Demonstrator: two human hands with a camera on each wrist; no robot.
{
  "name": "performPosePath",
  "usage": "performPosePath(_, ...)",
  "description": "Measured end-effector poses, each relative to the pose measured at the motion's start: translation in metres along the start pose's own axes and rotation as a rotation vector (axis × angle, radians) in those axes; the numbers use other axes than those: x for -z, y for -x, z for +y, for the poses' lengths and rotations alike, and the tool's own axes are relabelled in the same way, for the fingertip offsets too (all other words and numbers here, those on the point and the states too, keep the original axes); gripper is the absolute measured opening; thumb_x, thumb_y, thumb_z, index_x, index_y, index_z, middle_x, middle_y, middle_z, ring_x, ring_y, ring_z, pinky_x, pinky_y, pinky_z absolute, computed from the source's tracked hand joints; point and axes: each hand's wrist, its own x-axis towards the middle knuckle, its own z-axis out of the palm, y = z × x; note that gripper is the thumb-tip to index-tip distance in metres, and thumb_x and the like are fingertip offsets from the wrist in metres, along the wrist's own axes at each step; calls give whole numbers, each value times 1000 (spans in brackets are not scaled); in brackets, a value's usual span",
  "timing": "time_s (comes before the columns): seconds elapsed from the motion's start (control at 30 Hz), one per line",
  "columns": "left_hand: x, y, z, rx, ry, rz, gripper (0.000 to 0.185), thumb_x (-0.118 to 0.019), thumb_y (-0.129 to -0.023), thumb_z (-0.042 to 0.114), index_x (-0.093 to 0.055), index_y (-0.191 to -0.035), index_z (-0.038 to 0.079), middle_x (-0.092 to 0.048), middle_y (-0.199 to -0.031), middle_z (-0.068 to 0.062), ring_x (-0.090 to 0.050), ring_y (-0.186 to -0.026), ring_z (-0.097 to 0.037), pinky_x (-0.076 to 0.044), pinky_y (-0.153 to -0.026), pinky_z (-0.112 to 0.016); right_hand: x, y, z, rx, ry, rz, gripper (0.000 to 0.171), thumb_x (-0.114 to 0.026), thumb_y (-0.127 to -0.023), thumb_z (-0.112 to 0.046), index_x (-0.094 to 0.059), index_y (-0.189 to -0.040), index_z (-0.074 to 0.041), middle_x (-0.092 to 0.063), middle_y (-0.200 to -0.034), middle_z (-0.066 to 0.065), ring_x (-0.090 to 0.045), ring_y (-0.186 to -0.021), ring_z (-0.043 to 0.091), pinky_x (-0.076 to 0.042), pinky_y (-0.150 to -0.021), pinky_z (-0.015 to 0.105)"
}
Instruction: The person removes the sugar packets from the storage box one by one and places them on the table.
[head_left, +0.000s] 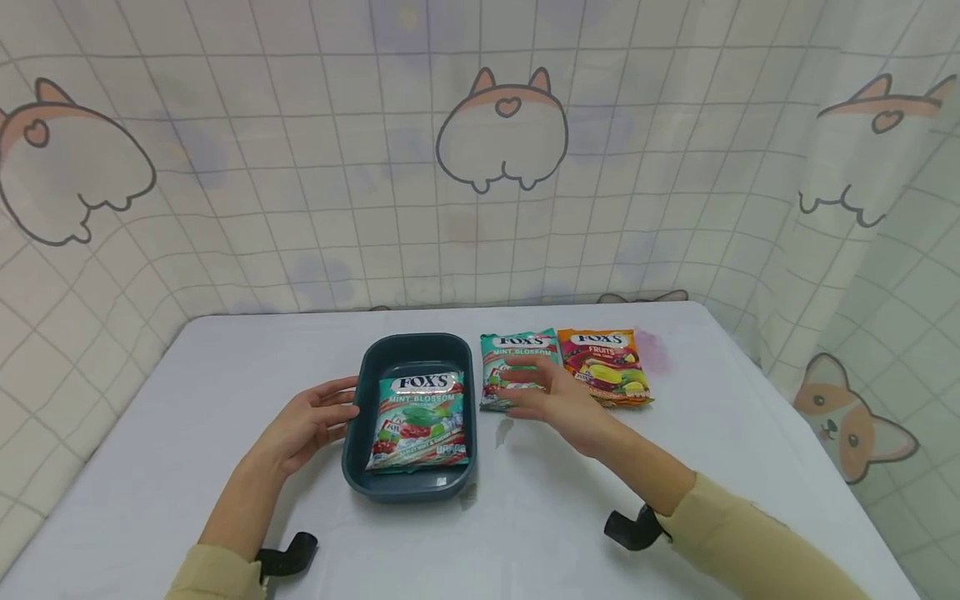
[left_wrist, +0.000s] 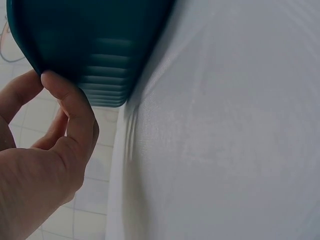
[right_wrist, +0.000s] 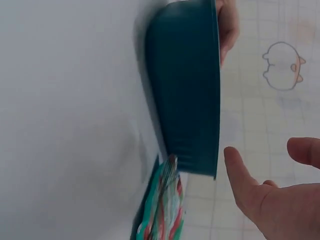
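Note:
A dark teal plastic tub point(head_left: 408, 490) stands on the table with a green Fox's Mint Blossom candy bag point(head_left: 420, 421) lying inside it. At the tub's left rim, my left hand point(head_left: 309, 425) pinches the edge between bent fingers, seen closer in the left wrist view. My right hand point(head_left: 558, 406) hovers over a second Mint Blossom bag point(head_left: 498, 353) to the right of the tub. Its fingers are spread and hold nothing; they hide part of that bag. Beside it lies an orange Fox's Fruits bag point(head_left: 604, 367).
The table point(head_left: 247, 367) wears a white cover, and a checked curtain point(head_left: 360, 208) with cartoon animal prints surrounds its back and sides. Black wrist mounts point(head_left: 636, 527) stick out from both forearms near the sleeves.

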Motion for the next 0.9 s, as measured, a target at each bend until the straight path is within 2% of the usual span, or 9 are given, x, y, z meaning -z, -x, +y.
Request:
performPosePath(0.2, 1, 0, 1, -1, 4, 4, 65, -67, -100, 12, -36, -156, 1, -55, -141, -20, -67, -103, -16, -56, -89, -29, -20, -5, -9, 47, -28, -70, 57, -68, -101, -16, -42, -152, -10, -44, -153, 19, -54, -132, 34, -52, -100, 45)
performPosePath(0.43, 2, 1, 2, -11, 0, -7, 66, -66, -101, 13, -35, -157, 0, -53, -143, -22, -67, -104, -16, -56, -89, -29, -37, -9, -14, 66, 8, -118, 56, -67, -101, -19, -43, -151, -9, -44, -152, 17, -56, -129, 31, -51, -100, 43)
performPosePath(0.63, 3, 1, 1, -18, 3, -19, 66, -67, -100, 12, -35, -156, -1, -56, -140, -20, -68, -104, -16, -56, -89, -29, -52, -12, -11, 66, 35, -139, 52, -66, -102, -18, -46, -149, -8, -45, -150, 19, -55, -130, 30, -50, -103, 42)
performPosePath(0.9, 2, 1, 1, -16, 4, -24, 66, -67, -100, 12, -34, -156, -1, -55, -141, -20, -67, -105, -16, -56, -88, -29, -69, -14, -9, 49, 52, -141, 51, -67, -100, -17, -48, -147, -8, -44, -151, 20, -53, -135, 31, -45, -108, 46)
